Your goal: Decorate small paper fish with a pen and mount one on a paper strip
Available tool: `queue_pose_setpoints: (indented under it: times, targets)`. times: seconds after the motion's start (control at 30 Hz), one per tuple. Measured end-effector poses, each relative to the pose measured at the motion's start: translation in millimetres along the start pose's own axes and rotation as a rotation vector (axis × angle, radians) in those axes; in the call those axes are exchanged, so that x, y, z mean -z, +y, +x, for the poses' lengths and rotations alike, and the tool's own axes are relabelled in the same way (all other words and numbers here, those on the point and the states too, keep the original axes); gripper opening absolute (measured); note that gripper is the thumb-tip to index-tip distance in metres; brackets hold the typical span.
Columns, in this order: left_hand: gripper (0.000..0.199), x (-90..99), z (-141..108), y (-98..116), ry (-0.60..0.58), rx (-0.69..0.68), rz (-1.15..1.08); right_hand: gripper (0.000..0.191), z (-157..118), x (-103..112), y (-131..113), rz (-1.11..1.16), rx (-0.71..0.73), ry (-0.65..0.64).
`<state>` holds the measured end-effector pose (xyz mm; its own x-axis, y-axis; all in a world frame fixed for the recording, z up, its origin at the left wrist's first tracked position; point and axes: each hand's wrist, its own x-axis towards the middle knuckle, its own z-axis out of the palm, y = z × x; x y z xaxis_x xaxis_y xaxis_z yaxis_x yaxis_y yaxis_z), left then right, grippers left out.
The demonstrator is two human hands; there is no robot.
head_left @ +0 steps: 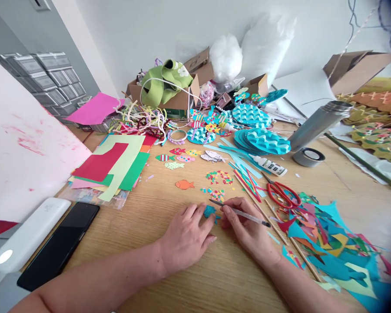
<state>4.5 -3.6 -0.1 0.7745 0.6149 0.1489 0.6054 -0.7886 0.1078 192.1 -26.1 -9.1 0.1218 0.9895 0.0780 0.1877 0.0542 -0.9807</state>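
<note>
A small blue paper fish (pixel 210 211) lies on the table between my hands. The fingers of my left hand (pixel 189 232) press it down at its edge and partly cover it. My right hand (pixel 246 226) is closed round a pen (pixel 247 215), whose dark tip points left above the blue fish. Just beyond are small confetti bits (pixel 217 194) in two groups. An orange paper fish (pixel 184 184) lies alone to the left. Farther back are several decorated paper fish (pixel 175 165) and a small pile of pale fish cutouts (pixel 213 155).
To the right lie red-handled scissors (pixel 283 194), a glue bottle (pixel 269 165), wooden sticks (pixel 295 243) and a heap of paper scraps (pixel 332 234). A metal flask (pixel 319 124) stands behind. Coloured sheets (pixel 133 174), a phone (pixel 58 245) and a white device (pixel 29 232) are on the left.
</note>
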Motion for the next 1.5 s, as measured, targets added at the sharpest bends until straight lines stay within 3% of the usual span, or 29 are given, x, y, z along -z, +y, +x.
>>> queue_pose_setpoints:
  times: [0.43, 0.7, 0.87, 1.17, 1.5]
  targets:
    - [0.043, -0.8, -1.2, 0.9, 0.004, -0.018, -0.046, 0.015, 4.9, 3.4, 5.1, 0.065, 0.113, 0.175]
    - [0.031, -1.9, 4.1, -8.2, 0.035, -0.110, -0.247, 0.012, 6.7, 6.8, 5.6, 0.177, 0.157, 0.248]
    - [0.026, 3.3, 4.6, -9.0, 0.067, -0.004, -0.288, 0.009, 9.2, 9.4, 13.2, 0.266, 0.147, 0.268]
    - [0.026, 4.7, 4.2, -7.3, 0.039, -0.008, -0.283, 0.008, 9.6, 10.6, 14.7, 0.311, 0.102, 0.233]
    - [0.021, 2.7, 10.1, -21.3, 0.031, -0.025, -0.376, 0.023, 10.9, 8.3, 1.9, 0.183, -0.066, 0.026]
